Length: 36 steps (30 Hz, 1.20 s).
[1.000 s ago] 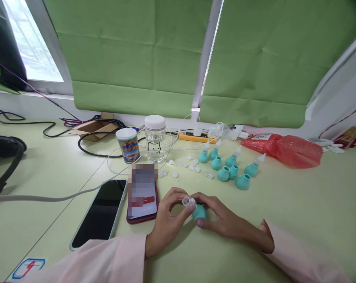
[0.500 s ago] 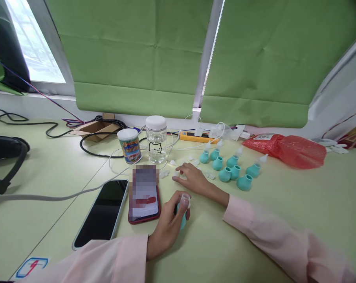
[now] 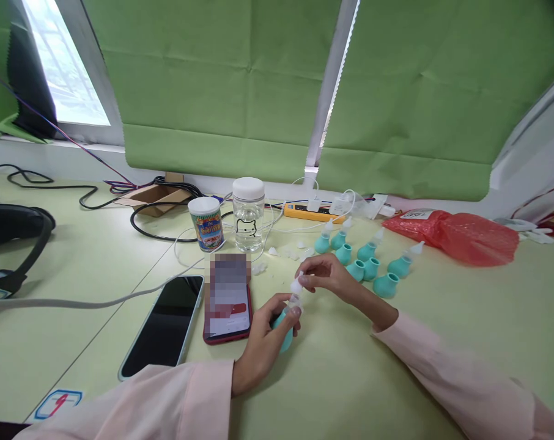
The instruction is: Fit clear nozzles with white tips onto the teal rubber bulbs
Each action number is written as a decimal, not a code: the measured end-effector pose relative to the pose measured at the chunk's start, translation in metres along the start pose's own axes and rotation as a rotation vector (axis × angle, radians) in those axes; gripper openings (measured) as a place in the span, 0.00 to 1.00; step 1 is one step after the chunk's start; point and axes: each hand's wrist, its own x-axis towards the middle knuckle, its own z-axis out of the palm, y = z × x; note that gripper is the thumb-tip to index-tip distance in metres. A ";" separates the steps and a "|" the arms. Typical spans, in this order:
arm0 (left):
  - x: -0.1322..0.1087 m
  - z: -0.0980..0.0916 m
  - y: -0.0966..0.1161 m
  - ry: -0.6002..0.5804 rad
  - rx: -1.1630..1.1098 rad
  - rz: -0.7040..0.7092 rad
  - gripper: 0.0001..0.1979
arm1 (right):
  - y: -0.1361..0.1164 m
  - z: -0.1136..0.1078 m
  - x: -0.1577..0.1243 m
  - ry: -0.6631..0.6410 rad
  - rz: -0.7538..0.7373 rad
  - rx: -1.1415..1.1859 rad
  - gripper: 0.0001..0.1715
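Note:
In my left hand [image 3: 261, 336] is a teal squeeze bulb [image 3: 285, 342] of a nasal aspirator, tilted up, with a clear collar [image 3: 295, 301] on its neck. My right hand [image 3: 329, 278] pinches a small whitish nozzle tip [image 3: 296, 285] just above that collar. The tip looks to be at the collar's mouth, but whether it is seated I cannot tell. To the right stand several teal bulbs; some carry clear nozzles, like this aspirator [image 3: 400, 265], and others are bare, like this open bulb [image 3: 386, 285]. Small clear plastic pieces [image 3: 258, 267] lie beyond my hands.
Left of my hands lie a phone in a red case [image 3: 228, 305] and a dark phone [image 3: 164, 327]. Behind them are a printed canister [image 3: 206, 226] and a water bottle [image 3: 248, 217]. A yellow power strip [image 3: 309, 212], red plastic bag [image 3: 465, 237], cables and headset [image 3: 18, 244] surround the table.
My right hand has come from the loose plastic pieces to the bulb's collar, bringing a nozzle tip. My left hand still grips the bulb. The view has shifted slightly.

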 end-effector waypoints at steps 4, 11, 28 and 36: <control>0.002 -0.001 -0.002 0.021 0.004 0.006 0.11 | -0.008 -0.005 -0.009 -0.072 0.032 0.194 0.10; 0.001 -0.001 0.000 0.010 0.032 -0.010 0.13 | -0.015 -0.020 -0.012 -0.211 0.057 -0.007 0.10; -0.004 -0.001 0.004 -0.031 0.146 -0.031 0.13 | -0.008 -0.023 -0.012 -0.364 0.183 0.090 0.13; 0.000 -0.003 0.006 -0.106 0.057 -0.106 0.15 | 0.000 -0.022 -0.012 -0.375 0.117 0.111 0.12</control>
